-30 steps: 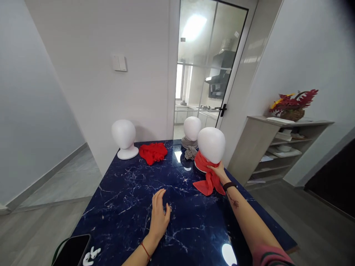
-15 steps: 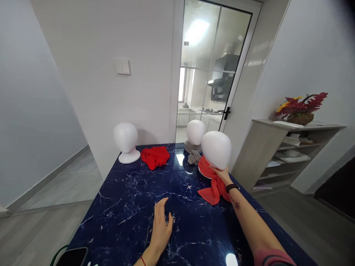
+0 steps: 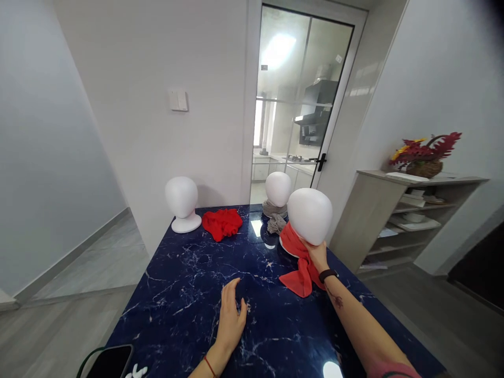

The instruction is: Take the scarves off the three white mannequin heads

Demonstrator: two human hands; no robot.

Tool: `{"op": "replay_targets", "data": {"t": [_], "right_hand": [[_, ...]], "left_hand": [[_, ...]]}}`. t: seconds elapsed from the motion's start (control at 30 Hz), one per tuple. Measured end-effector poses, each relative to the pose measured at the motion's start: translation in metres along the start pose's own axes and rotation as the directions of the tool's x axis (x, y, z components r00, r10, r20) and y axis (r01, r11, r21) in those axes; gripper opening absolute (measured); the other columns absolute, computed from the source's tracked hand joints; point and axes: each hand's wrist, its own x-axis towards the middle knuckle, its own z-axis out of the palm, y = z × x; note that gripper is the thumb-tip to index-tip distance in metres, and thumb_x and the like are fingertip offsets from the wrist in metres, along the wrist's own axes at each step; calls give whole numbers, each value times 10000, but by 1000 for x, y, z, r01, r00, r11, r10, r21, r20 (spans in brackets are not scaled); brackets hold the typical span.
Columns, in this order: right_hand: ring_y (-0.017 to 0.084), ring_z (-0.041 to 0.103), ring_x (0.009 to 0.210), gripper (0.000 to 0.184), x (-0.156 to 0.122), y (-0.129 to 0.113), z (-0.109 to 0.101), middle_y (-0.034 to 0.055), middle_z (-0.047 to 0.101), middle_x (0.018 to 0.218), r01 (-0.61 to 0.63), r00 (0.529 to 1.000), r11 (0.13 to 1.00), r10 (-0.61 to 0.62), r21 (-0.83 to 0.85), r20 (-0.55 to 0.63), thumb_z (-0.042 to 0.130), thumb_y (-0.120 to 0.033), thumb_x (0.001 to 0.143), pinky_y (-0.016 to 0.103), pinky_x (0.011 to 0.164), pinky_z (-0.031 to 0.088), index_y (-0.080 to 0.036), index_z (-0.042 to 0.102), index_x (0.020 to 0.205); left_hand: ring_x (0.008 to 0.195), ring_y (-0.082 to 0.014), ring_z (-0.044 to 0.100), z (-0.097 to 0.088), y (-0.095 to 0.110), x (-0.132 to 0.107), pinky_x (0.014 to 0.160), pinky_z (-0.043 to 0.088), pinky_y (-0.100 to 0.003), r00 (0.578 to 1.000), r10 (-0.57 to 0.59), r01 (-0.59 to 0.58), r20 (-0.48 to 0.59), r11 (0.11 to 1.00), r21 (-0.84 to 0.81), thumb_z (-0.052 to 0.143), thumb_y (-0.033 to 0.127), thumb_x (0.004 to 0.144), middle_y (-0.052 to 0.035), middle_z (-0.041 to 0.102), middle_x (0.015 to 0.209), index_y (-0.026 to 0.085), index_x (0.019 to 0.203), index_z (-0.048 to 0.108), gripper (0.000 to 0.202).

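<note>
A white mannequin head (image 3: 310, 215) with a coral scarf (image 3: 301, 278) round its neck leans rightward at the right side of the table. My right hand (image 3: 315, 256) is wrapped round its neck below the head, over the scarf; some fingers are hidden behind it. One end of the scarf trails onto the tabletop. My left hand (image 3: 231, 312) hovers over or rests on the table's middle, fingers spread and nothing in them. Behind stands a second mannequin head (image 3: 277, 188) with a grey scarf (image 3: 276, 223) at its base.
At the far left stands a bare mannequin head (image 3: 181, 198), beside a crumpled red scarf (image 3: 222, 223). A phone (image 3: 110, 362) lies at the near left of the dark blue marbled table (image 3: 185, 294). A shelf unit (image 3: 378, 220) with a flower basket (image 3: 424, 168) is at the right, a glass door (image 3: 291, 105) behind.
The coral-scarfed head has shifted slightly toward me, with my right hand still on its neck. My left hand keeps nearly the same pose. The camera view has moved a little.
</note>
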Motion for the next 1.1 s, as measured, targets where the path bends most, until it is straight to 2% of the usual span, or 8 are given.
{"op": "replay_targets", "data": {"t": [0.13,0.27,0.4,0.57,0.77,0.97,1.03,1.1], "right_hand": [[266,579,1024,681,-34,-34,-9,198,623,1110,-37,998,978,27,203,56,731,-482,571,420,916,434,-79,564,1094],[263,570,1067,724,-90,-83,-2,178,620,1141,-105,981,918,33,383,189,741,-440,595,441,945,428,-97,517,1192],[247,552,1101,791,-160,-126,21,166,570,1208,-160,965,895,53,417,257,741,-431,612,421,982,409,-117,435,1270],[247,511,1105,657,-220,-150,45,145,495,1193,-167,956,942,83,290,281,730,-398,641,387,976,409,-143,467,1186],[231,451,1168,475,-226,-134,50,116,450,1182,-84,897,951,-59,298,439,610,-284,749,394,1029,355,-170,499,1197],[206,425,1213,456,-222,-120,47,96,468,1251,-109,855,935,-85,337,511,555,-302,819,398,1074,296,-213,485,1261],[202,418,1227,444,-222,-119,45,91,478,1274,-130,858,923,-78,362,508,528,-331,843,402,1081,282,-220,478,1270],[200,403,1249,474,-223,-118,44,87,460,1322,-168,869,911,-43,377,492,508,-371,855,399,1077,285,-227,441,1301]], "left_hand": [[1241,-236,428,-2,7,2,1034,370,-489,996,48,-45,72,998,-41,443,204,854,-102,467,1310,263,1320,390,473],[1299,-219,352,-10,24,5,1077,313,-458,993,59,-52,101,996,-78,435,261,887,-90,383,1389,261,1351,368,468],[1319,-208,312,-24,30,9,1112,248,-436,1000,-6,5,-13,995,-100,427,315,899,-84,355,1396,252,1359,360,468],[1251,-222,383,-37,9,17,1090,285,-423,966,-165,154,-199,986,-69,422,313,881,-114,410,1294,184,1314,412,453],[1201,-250,422,-37,-9,20,1048,330,-443,950,-239,248,-200,969,21,404,217,832,-152,491,1235,110,1283,431,465],[1140,-254,472,-34,-8,22,999,366,-445,953,-248,262,-175,963,60,401,208,825,-146,544,1171,133,1221,473,410],[1107,-249,486,-35,-6,22,974,382,-439,944,-243,265,-225,961,75,432,208,810,-130,545,1128,145,1161,495,362],[1052,-257,494,-37,-2,20,937,395,-460,910,-262,306,-321,947,95,470,211,786,-118,539,1052,142,1074,505,298]]}}
